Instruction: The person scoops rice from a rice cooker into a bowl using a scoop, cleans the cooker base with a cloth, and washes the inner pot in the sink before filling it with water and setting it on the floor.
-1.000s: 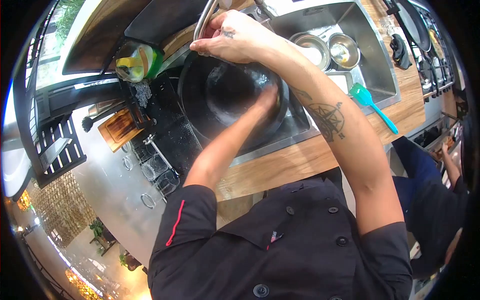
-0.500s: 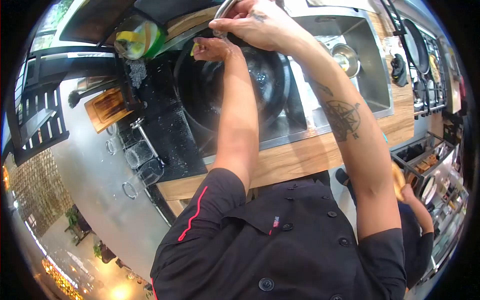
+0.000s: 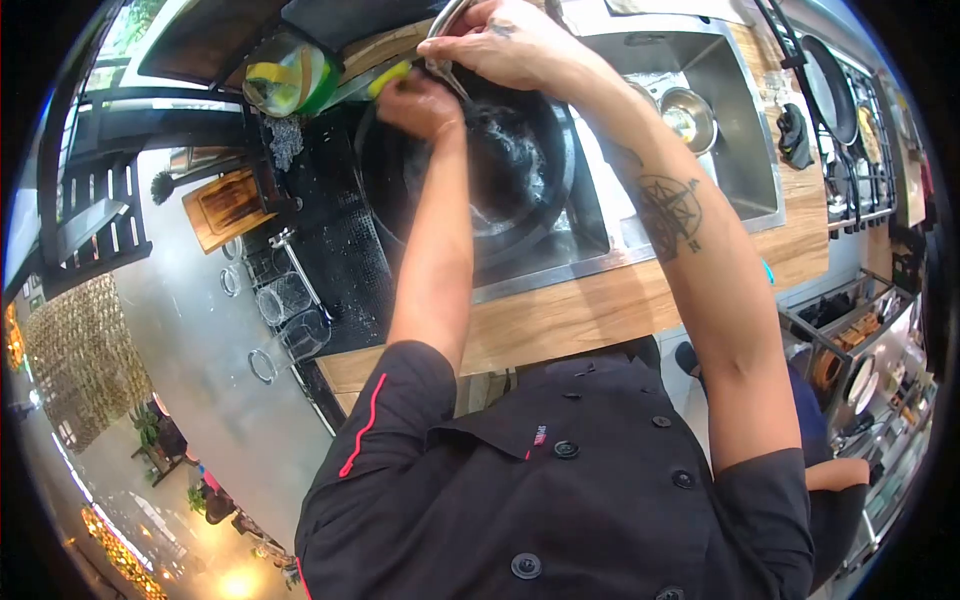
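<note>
A large dark round pan [image 3: 510,215] sits in the left sink basin with water in it. My left hand [image 3: 422,108], blurred, is closed on a yellow-green sponge [image 3: 388,78] at the pan's upper left edge. My right hand [image 3: 500,45] is wrapped round the metal faucet spout [image 3: 447,22] above the pan. Water comes down from the spout beside my left hand.
Metal bowls [image 3: 690,118] stand in the right basin [image 3: 745,150]. A green-rimmed container [image 3: 318,82] and steel wool [image 3: 284,142] are at the upper left. Glasses [image 3: 285,305] and a wooden board [image 3: 228,208] lie left. A co-worker's arm [image 3: 838,474] shows at right.
My left hand has moved from inside the pan to its upper left edge, bringing the sponge into view. My right hand stays on the spout, and the view has shifted. The co-worker has moved.
</note>
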`<action>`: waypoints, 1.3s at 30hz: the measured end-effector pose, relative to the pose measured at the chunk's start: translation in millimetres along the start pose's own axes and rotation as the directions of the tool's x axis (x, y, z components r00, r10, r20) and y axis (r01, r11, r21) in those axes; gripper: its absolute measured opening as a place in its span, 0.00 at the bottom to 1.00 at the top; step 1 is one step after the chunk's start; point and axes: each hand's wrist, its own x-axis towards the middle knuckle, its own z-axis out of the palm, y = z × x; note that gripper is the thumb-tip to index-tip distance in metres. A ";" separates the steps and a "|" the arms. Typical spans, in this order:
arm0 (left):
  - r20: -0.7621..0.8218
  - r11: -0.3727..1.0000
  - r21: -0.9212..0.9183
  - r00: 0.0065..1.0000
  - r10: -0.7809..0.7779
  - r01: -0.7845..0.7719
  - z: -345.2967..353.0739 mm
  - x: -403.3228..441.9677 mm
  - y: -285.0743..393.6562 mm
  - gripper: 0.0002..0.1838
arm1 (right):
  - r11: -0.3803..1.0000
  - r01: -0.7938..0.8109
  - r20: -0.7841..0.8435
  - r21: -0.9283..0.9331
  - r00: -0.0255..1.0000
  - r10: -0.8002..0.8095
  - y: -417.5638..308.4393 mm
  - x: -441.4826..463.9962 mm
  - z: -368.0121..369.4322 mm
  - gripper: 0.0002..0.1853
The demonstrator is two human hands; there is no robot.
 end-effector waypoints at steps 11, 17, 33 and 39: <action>0.197 0.982 -0.182 0.980 -0.008 0.044 10.7 -7.3 31.1 0.19 | 0.973 -0.151 -0.116 0.177 0.978 0.173 3.8 1.3 18.7 0.29; 0.961 0.980 -0.158 0.246 0.124 0.123 -77.2 -100.3 99.6 0.20 | 0.865 -0.264 0.118 0.426 0.964 0.236 -11.9 -12.4 -17.5 0.24; 0.754 0.789 -0.044 -0.538 -0.376 -0.612 -143.2 -100.3 -79.5 0.27 | 0.810 -0.243 0.092 0.534 0.969 0.230 -21.5 -28.0 -29.0 0.20; 0.990 0.987 0.045 0.140 -0.023 -0.157 -58.1 -172.9 -37.7 0.30 | 0.737 -0.189 0.134 0.649 0.982 0.135 -0.2 -10.9 -4.4 0.18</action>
